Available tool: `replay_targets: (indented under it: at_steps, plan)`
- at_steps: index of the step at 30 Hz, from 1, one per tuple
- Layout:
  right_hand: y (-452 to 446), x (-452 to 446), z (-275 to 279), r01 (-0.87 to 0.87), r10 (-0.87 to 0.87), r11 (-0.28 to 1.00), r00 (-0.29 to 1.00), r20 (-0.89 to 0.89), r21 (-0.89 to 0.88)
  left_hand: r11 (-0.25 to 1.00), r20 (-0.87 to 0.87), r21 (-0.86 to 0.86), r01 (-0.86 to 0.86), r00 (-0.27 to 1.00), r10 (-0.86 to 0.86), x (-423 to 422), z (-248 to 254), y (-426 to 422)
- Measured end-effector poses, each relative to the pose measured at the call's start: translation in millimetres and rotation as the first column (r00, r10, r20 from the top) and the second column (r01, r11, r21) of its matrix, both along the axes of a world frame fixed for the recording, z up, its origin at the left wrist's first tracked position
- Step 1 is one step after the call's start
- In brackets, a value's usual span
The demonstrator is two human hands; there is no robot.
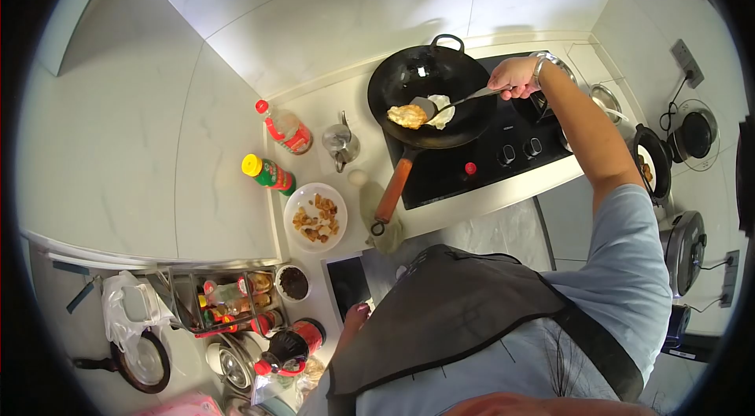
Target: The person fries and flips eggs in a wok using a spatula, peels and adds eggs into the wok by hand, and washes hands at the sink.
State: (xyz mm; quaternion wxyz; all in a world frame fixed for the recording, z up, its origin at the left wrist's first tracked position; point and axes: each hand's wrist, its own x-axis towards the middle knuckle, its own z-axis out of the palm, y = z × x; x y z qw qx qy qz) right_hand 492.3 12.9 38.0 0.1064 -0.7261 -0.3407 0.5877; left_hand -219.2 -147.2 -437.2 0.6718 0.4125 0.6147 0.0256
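My right hand (515, 78) is closed around the handle of a spatula (464, 98), reaching over a black wok (397, 74). The spatula's blade lies between two fried eggs in the wok. One is a browned fried egg (406, 116) on the left; the other is a paler fried egg (442, 112) on the right. The wok sits on the black stove (440, 180), its wooden handle pointing toward me. My left hand (358, 315) is low by the counter edge, mostly hidden by my apron, so its fingers cannot be made out. It is near a dark rectangular opening (348, 282).
Left of the wok stand a glass cruet (340, 144), a red-capped bottle (292, 135) and a yellow-capped bottle (271, 174). A white plate (340, 237) holds browned food pieces. A bottle rack (185, 306), a dark sauce bottle (295, 341) and a small pan (161, 377) are lower left.
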Motion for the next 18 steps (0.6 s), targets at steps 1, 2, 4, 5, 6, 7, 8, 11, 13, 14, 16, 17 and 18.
replay_targets:
  at_steps: [1,2,4,5,6,7,8,11,13,14,16,17,18]
  plan:
    - [-2.0,1.1,0.3,0.019,-0.019,1.000,1.000,-0.010,-0.007,1.000,-0.017,0.020,0.021,1.000,-0.021,2.4,3.9,0.5]
    - [-2.4,3.6,-3.9,0.051,-0.051,0.999,0.997,-0.065,0.003,0.998,-0.034,0.039,0.043,0.999,-0.042,4.5,8.0,1.3]
    - [-1.3,8.7,-20.5,0.116,-0.111,0.993,0.978,-0.175,0.018,0.991,-0.072,0.052,0.126,0.990,-0.122,5.8,12.3,3.9]
    - [-2.3,10.8,-29.4,0.127,-0.120,0.992,0.974,-0.194,0.024,0.984,-0.091,0.057,0.166,0.983,-0.161,6.4,13.3,4.9]
    - [-5.3,8.8,-36.9,0.138,-0.129,0.990,0.968,-0.215,0.029,0.977,-0.106,0.031,0.212,0.972,-0.208,4.8,11.1,7.8]
    - [-10.3,8.1,-43.1,0.149,-0.137,0.988,0.962,-0.236,0.034,0.966,-0.120,0.003,0.257,0.959,-0.255,2.0,9.2,13.0]
    - [-18.3,10.6,-46.1,0.150,-0.138,0.988,0.944,-0.300,0.017,0.954,-0.131,-0.023,0.299,0.945,-0.300,1.9,6.6,16.9]
    - [-26.1,5.6,-66.5,0.217,-0.182,0.973,0.929,-0.321,0.077,0.987,-0.141,0.101,0.128,0.984,-0.113,-1.4,0.4,1.4]
    - [-29.7,-8.8,-79.5,0.255,-0.207,0.958,0.930,-0.303,0.129,0.971,-0.180,0.159,0.178,0.972,-0.149,-4.3,-1.4,-1.0]
    - [-30.5,-13.0,-83.0,0.274,-0.220,0.949,0.930,-0.295,0.155,0.961,-0.202,0.187,0.204,0.965,-0.166,-6.1,-2.5,-0.4]
    - [-33.8,-12.3,-82.5,0.268,-0.221,0.957,0.922,-0.317,0.111,0.937,-0.243,0.240,0.255,0.950,-0.197,-7.7,-4.2,0.3]
    - [-36.8,-11.9,-82.8,0.265,-0.223,0.960,0.918,-0.328,0.087,0.923,-0.264,0.263,0.282,0.941,-0.212,-8.7,-5.2,-0.5]
    - [-40.3,-20.9,-76.3,0.288,-0.242,0.955,0.900,-0.362,0.077,0.937,-0.229,0.215,0.274,0.947,-0.225,-8.6,-4.0,-0.1]
